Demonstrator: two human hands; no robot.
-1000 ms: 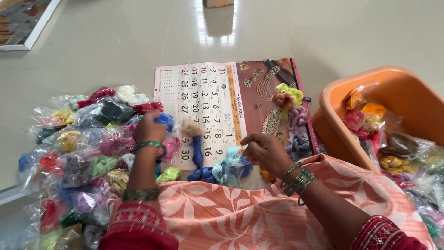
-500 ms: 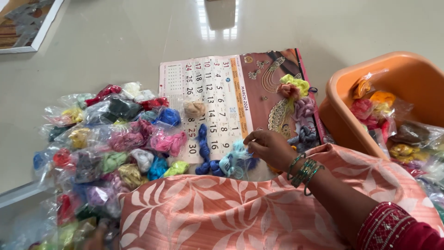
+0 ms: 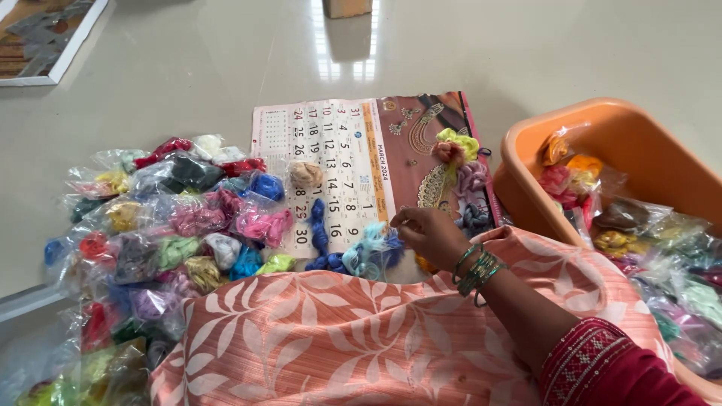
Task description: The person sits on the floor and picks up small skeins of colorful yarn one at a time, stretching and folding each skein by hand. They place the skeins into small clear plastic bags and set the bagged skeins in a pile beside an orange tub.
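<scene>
One hand (image 3: 430,237), fingers curled, grip unclear.

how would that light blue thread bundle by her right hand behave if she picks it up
The light blue thread bundle looks like loose, fluffy strands, so it would probably flop and sag rather than hold shape. It is likely very light for its bulk. Lying by the right hand, its stray loops might snag on fingers or neighbouring dark blue bundles.

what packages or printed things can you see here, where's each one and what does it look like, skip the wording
Wall calendar: flat on the floor, centre; white date grid, brown jewellery picture.
Clear packets: heaped left, holding coloured thread bundles.
More packets: in the orange tub, right.
Framed picture: top left corner, white border.
</scene>
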